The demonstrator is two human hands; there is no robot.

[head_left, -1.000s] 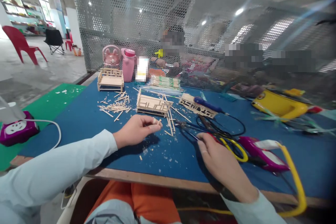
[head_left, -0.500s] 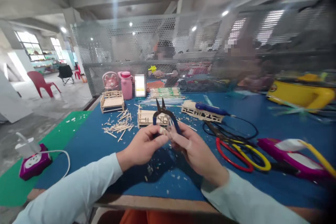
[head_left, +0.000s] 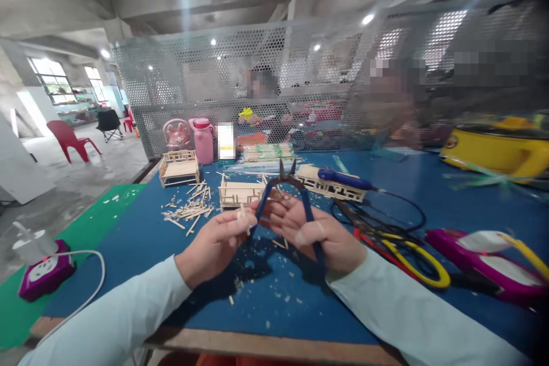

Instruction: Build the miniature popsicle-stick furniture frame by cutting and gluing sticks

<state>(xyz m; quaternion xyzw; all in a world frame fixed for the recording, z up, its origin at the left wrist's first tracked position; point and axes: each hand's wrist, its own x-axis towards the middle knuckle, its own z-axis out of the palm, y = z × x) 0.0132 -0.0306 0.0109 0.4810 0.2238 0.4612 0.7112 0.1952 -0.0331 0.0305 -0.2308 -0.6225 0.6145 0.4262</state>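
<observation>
Left hand point(head_left: 214, 243) pinches thin wooden stick point(head_left: 242, 218) between thumb and fingertips, frame centre. Right hand point(head_left: 317, 234) wrapped round blue-handled metal nippers point(head_left: 307, 206); handles spread, pointed tips apart, aimed up. Behind: slatted stick frame point(head_left: 240, 193) and loose stick pile point(head_left: 189, 209) on blue felt mat point(head_left: 146, 234). Yellow tub point(head_left: 493, 154) at right edge, contents unreadable.

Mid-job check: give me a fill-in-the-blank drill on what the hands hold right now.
1. The right hand grips pliers with ____ handles.
2. The pliers' jaws stand ____.
3. The left hand pinches a short ____ stick.
4. The purple power strip lies on the ____ mat.
Missing words: blue; open; wooden; green.
</observation>
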